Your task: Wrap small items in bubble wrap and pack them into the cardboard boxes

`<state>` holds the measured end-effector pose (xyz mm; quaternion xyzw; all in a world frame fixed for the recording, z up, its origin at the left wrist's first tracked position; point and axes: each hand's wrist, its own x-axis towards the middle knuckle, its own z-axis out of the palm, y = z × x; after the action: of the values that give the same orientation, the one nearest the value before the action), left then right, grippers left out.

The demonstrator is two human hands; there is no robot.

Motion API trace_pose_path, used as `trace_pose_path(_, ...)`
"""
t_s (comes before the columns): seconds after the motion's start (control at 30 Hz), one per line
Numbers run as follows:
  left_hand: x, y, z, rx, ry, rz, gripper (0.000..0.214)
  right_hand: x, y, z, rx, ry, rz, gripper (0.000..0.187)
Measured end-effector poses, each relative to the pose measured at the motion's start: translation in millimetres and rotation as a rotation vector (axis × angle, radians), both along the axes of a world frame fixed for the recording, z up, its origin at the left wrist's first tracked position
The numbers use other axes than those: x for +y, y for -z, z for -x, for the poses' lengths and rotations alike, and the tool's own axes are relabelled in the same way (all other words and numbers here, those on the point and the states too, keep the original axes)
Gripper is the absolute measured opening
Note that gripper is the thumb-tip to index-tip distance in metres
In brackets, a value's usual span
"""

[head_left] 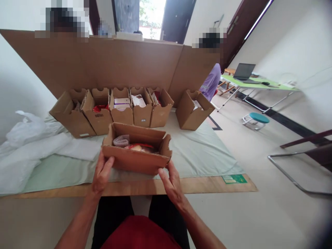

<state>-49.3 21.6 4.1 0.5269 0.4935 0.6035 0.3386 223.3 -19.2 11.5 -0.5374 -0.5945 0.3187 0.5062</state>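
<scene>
Holding an open carton [135,162] (plastic [121,140] inside), fingers [100,163] clasp both ends.

Left hand [102,174], right hand [171,181], both seemingly curled

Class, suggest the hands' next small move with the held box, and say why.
Perhaps turn the held box end-on: the left hand and right hand hold its two ends, and its long side faces the camera, while the row of boxes behind shows short ends.
</scene>
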Motion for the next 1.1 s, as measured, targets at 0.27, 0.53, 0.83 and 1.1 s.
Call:
trace_pose_path(0.27,-6,30.5,13,-0.004,-0.049,0.069,0.059,128,-3.5,-79,0.03,0.108,-0.011,0.064)
trace_pose_path(0.53,-5,41.5,12,0.065,-0.128,0.129,0.056,294,11.9,-60,0.15,0.037,0.009,0.1)
trace_pose_path(0.83,-6,39.7,12,0.087,-0.054,0.121,0.051,296,25.9,-52,0.136,0.004,-0.028,0.09)
trace_pose_path(1.1,-9,23.9,6,0.018,-0.035,0.094,0.052,236,-1.9,-77,0.124,-0.017,0.123,0.096)
